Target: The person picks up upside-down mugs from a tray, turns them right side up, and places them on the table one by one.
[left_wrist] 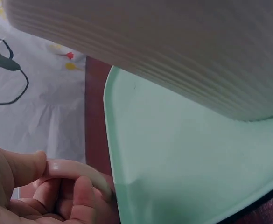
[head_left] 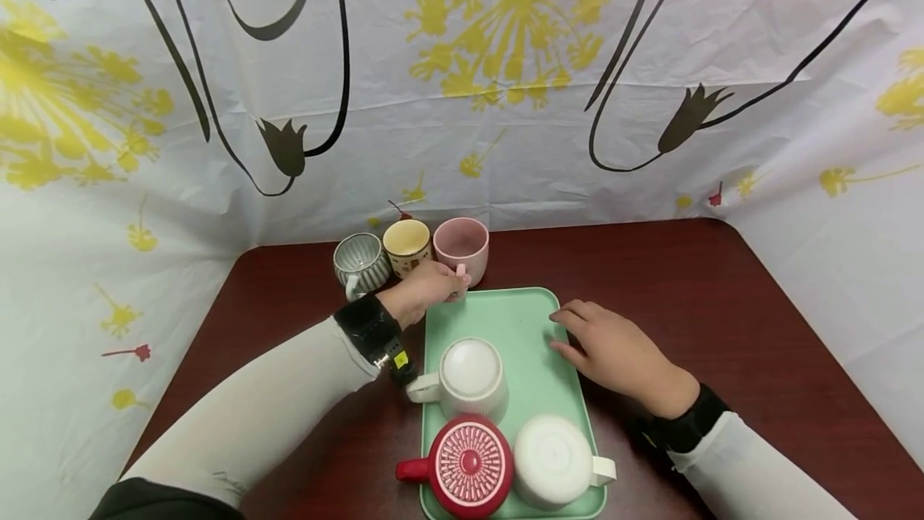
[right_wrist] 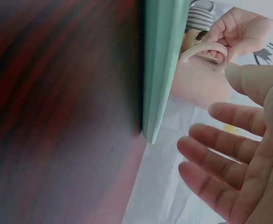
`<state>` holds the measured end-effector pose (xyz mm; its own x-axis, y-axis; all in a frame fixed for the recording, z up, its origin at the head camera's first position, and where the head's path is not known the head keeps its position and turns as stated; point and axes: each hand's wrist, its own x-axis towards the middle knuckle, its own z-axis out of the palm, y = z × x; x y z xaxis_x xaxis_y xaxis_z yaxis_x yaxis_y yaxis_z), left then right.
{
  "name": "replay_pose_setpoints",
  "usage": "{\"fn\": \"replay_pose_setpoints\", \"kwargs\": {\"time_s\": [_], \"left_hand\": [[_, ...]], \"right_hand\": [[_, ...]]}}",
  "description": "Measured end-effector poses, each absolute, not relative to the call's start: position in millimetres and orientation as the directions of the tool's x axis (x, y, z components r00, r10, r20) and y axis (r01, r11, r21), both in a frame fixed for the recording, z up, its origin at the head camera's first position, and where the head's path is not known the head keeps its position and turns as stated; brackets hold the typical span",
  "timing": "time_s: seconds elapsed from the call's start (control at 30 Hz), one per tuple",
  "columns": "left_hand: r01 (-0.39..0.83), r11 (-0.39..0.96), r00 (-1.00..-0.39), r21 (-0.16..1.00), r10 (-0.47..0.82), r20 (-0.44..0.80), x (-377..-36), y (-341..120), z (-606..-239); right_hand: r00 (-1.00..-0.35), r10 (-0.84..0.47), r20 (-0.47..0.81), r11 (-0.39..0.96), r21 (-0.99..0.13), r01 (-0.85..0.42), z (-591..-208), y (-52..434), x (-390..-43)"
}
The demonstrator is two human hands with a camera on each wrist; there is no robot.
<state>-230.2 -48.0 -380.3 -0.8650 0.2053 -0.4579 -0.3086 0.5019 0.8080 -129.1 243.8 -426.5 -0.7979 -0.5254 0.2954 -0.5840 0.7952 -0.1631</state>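
Pink mug [head_left: 461, 248] sits at tray's [head_left: 530, 319] 12 o'clock edge; left hand [head_left: 422, 293] pinches its handle [left_wrist: 75, 170]. Right hand [head_left: 613, 351], fingers relaxed, holds nothing, rests on tray at 3 o'clock.

Tray [head_left: 523, 319] far half bare; three mugs [head_left: 469, 379] crowd near half.
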Motion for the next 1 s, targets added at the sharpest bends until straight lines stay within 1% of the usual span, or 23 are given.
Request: {"fn": "replay_pose_setpoints", "kwargs": {"time_s": [0.13,0.27,0.43,0.67,0.77,0.9,1.0], "left_hand": [[-0.304,0.516,-0.866,0.801,0.202,-0.458,-230.3,-48.1,-381.6],[-0.287,0.541,-0.869,0.791,0.201,-0.453,-231.0,-48.3,-380.9],[-0.276,0.560,-0.868,0.782,0.205,-0.453,-229.7,-50.1,-382.0],[-0.116,0.637,-0.902,0.762,0.253,-0.349,-224.6,-57.2,-385.4],[-0.117,0.621,-0.894,0.775,0.274,-0.355,-222.4,-63.1,-384.0],[-0.128,0.625,-0.866,0.770,0.309,-0.394,-217.3,-72.0,-378.6],[-0.086,0.640,-0.859,0.763,0.340,-0.382,-210.7,-75.1,-371.4]], "right_hand": [[-0.823,-0.518,0.232,0.823,-0.125,-0.554,-428.6,245.4,-128.9],[-0.852,-0.491,0.181,0.848,-0.123,-0.515,-429.0,246.9,-128.5],[-0.863,-0.483,0.152,0.856,-0.126,-0.501,-428.6,248.0,-128.1],[-0.865,-0.482,0.135,0.857,-0.132,-0.498,-429.1,248.6,-129.3],[-0.866,-0.482,0.130,0.857,-0.137,-0.497,-429.9,248.9,-129.3],[-0.867,-0.483,0.125,0.856,-0.144,-0.497,-430.9,248.6,-129.0],[-0.866,-0.484,0.125,0.854,-0.148,-0.498,-431.0,248.2,-128.9]]}}
